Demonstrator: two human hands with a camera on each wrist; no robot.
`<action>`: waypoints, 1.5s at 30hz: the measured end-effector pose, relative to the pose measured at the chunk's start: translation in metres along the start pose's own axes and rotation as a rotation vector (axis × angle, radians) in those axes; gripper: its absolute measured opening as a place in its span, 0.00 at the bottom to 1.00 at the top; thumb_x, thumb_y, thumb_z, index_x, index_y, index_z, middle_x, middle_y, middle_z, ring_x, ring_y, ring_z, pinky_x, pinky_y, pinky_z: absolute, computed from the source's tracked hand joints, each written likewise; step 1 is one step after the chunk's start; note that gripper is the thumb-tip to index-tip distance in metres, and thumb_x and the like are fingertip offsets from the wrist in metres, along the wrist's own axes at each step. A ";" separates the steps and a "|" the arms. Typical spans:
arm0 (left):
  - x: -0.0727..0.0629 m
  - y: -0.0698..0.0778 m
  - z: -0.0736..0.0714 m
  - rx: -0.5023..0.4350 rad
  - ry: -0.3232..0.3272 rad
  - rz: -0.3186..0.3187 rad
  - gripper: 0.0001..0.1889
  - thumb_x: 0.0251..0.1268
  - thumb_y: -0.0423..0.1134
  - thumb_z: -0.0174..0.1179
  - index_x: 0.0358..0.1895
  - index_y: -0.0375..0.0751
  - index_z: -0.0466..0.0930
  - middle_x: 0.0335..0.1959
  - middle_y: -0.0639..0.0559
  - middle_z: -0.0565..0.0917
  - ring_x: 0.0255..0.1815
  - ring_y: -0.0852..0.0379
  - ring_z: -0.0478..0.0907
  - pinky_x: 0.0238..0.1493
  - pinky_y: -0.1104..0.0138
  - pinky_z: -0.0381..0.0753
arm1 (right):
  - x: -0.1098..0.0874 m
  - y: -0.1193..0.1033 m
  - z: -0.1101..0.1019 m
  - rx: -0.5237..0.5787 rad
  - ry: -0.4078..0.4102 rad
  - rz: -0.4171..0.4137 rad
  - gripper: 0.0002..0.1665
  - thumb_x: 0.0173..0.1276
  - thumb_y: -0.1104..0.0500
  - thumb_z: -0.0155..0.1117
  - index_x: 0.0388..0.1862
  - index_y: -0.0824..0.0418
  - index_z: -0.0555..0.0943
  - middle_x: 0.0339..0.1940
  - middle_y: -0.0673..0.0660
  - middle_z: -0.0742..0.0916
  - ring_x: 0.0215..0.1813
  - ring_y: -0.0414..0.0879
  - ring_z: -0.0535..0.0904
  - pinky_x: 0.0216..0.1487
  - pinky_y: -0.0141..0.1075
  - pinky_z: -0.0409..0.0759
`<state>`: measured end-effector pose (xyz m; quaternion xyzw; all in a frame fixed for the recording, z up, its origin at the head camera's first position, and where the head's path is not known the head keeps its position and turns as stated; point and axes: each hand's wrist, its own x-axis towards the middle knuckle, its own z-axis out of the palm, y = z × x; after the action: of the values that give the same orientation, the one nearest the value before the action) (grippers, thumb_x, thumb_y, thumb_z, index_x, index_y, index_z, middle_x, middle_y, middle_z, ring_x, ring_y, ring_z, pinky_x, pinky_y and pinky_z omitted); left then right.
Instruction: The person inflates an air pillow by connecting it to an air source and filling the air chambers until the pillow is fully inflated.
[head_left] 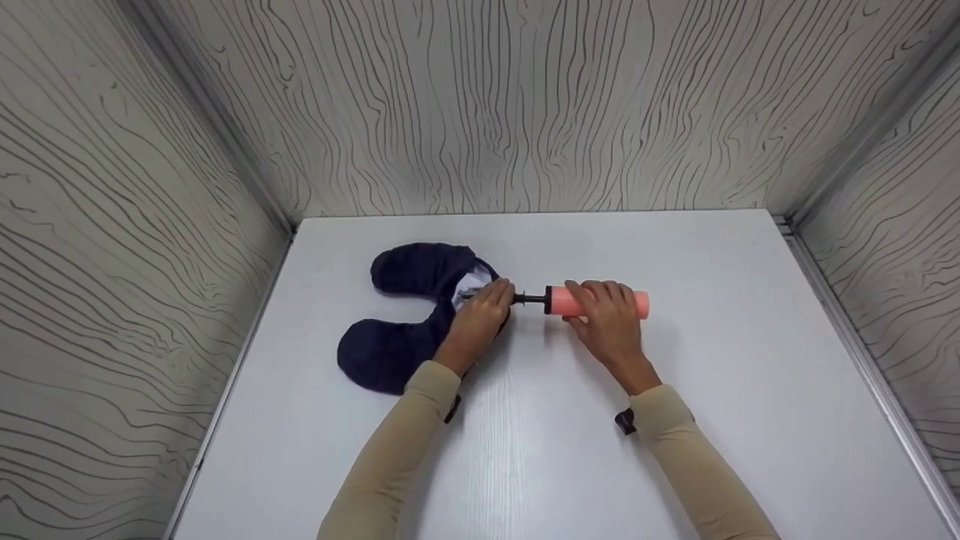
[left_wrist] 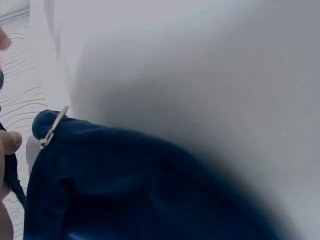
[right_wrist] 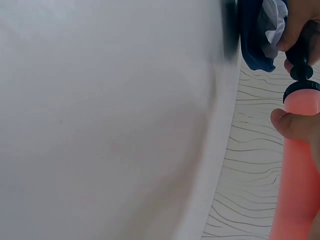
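Note:
A navy U-shaped neck pillow (head_left: 390,352) lies on the white table, its two arms pointing left. At its curved end the cover gapes, showing a pale inner lining (head_left: 471,283); a metal zipper pull (left_wrist: 54,127) hangs at the edge in the left wrist view. My left hand (head_left: 484,311) grips the black handle end of a hand pump at that opening. The pump's pink barrel (head_left: 641,304) lies to the right, held in my right hand (head_left: 611,326) with fingers over it and thumb below. A length of black rod (head_left: 532,298) shows between handle and barrel.
The white table (head_left: 750,375) is bordered by wood-grain panels (head_left: 480,105) at the back and both sides. Metal strips (head_left: 855,337) run along the table's sides. A dark band (head_left: 626,421) sits at the right wrist.

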<state>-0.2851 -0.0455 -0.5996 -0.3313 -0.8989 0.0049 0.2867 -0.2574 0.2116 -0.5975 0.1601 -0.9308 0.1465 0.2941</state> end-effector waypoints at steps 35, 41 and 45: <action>0.002 0.012 -0.008 0.065 0.035 0.030 0.13 0.68 0.26 0.65 0.54 0.33 0.85 0.49 0.45 0.89 0.50 0.53 0.89 0.57 0.68 0.90 | 0.003 -0.018 0.009 0.010 0.056 -0.052 0.37 0.52 0.58 0.89 0.63 0.52 0.86 0.51 0.61 0.90 0.53 0.63 0.83 0.60 0.59 0.81; 0.003 0.013 -0.008 0.062 0.016 0.006 0.16 0.68 0.26 0.65 0.57 0.34 0.85 0.54 0.44 0.89 0.55 0.52 0.89 0.61 0.67 0.88 | 0.008 -0.024 0.012 -0.014 0.052 -0.079 0.38 0.52 0.58 0.89 0.64 0.53 0.85 0.51 0.61 0.90 0.53 0.63 0.83 0.60 0.59 0.82; 0.002 0.013 -0.005 0.036 0.003 -0.006 0.17 0.70 0.27 0.65 0.61 0.34 0.84 0.59 0.43 0.88 0.60 0.50 0.88 0.64 0.66 0.87 | 0.009 -0.020 0.012 -0.031 0.047 -0.091 0.38 0.52 0.58 0.90 0.63 0.54 0.85 0.51 0.61 0.90 0.54 0.63 0.84 0.61 0.59 0.82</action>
<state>-0.2764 -0.0350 -0.5972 -0.3234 -0.8993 0.0198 0.2938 -0.2621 0.1871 -0.5980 0.1943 -0.9176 0.1223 0.3246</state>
